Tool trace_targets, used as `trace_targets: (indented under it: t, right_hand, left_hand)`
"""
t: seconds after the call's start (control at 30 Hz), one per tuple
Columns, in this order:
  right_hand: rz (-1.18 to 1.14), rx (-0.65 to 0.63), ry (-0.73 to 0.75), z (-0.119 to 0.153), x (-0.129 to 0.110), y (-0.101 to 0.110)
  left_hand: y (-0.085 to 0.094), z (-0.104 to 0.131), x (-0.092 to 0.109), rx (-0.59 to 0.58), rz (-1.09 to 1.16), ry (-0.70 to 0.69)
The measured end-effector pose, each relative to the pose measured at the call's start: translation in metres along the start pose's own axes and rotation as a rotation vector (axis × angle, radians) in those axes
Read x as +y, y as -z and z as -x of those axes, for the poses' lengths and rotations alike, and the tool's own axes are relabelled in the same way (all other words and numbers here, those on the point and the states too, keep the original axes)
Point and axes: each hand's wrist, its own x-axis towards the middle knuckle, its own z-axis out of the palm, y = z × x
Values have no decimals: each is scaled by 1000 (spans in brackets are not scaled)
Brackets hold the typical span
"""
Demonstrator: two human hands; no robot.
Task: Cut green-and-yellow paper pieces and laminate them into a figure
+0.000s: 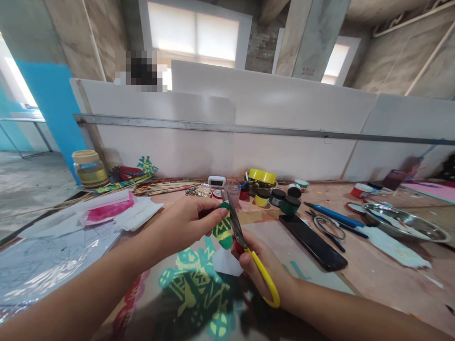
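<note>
Head view: the left hand [190, 220] pinches a green-and-yellow cutout [223, 231] above the table [373, 279], the right hand [267, 260] is closed round yellow-handled scissors [241, 239] whose blades tilt upward just beside the cutout, and a phone [313, 242] lies to the right, with paint jars [290, 205] standing farther back.

A black rectangular phone [313, 242] lies left of a round silver metal bowl [426, 221]. A tan-lidded clear jar [89, 173] stands near a white partition [284, 104].
</note>
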Motion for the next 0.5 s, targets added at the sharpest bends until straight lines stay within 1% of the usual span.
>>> trace_targets:
  t: [0.13,0.23,0.33,0.5]
  right_hand:
    - [-32,-1,-8,0,1,-1]
    - [-9,-2,-4,1,2,0]
    - [25,-7,-4,1,4,1]
    - [12,-14,-9,2,5,2]
  left_hand:
    - [-1,0,2,6,-12,-8]
    - [-1,-1,2,11,0,-25]
    - [-1,-1,1,-2,30,-12]
    - [0,1,2,-26,80,-2]
